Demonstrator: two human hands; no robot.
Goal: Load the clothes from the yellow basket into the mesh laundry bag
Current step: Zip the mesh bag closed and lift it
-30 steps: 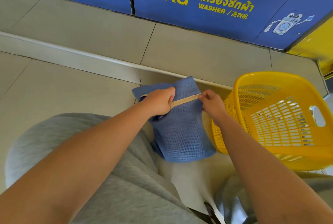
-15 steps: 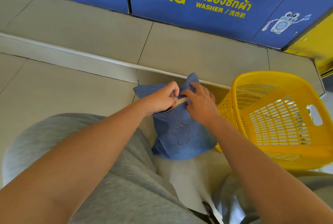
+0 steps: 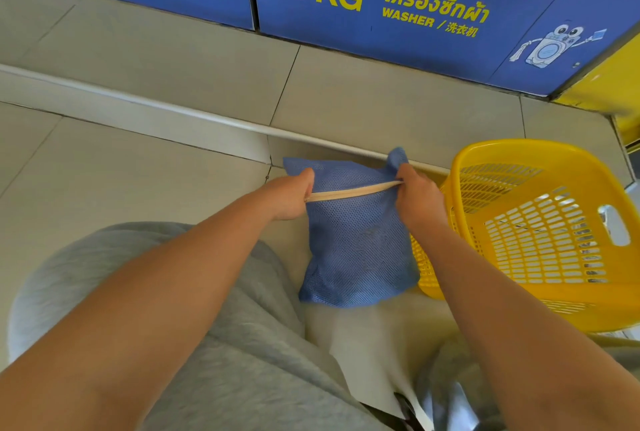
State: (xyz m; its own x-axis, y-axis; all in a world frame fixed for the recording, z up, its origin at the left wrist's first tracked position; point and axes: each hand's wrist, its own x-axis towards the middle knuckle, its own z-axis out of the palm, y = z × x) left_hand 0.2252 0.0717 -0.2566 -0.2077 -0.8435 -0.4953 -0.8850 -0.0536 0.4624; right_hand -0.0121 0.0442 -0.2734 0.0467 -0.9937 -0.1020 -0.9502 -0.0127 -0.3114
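Note:
A blue mesh laundry bag (image 3: 356, 250) stands bulging on the tiled floor between my knees, with a beige zipper strip across its top. My left hand (image 3: 291, 196) pinches the left end of that strip. My right hand (image 3: 417, 196) grips the right end and the bag's upper corner. The strip is stretched taut between both hands. The yellow basket (image 3: 540, 316) lies tipped beside the bag on the right, touching it; no clothes show inside it.
Blue washer panels (image 3: 381, 8) marked 20 KG run along the back, above a raised tiled step with a white edge (image 3: 173, 112). A yellow cabinet (image 3: 616, 91) stands at the far right. My grey-clad knees (image 3: 173, 292) fill the foreground.
My right hand slid from the middle of the zipper strip out to the bag's right corner, pulling the strip taut. The left hand stayed on the left end.

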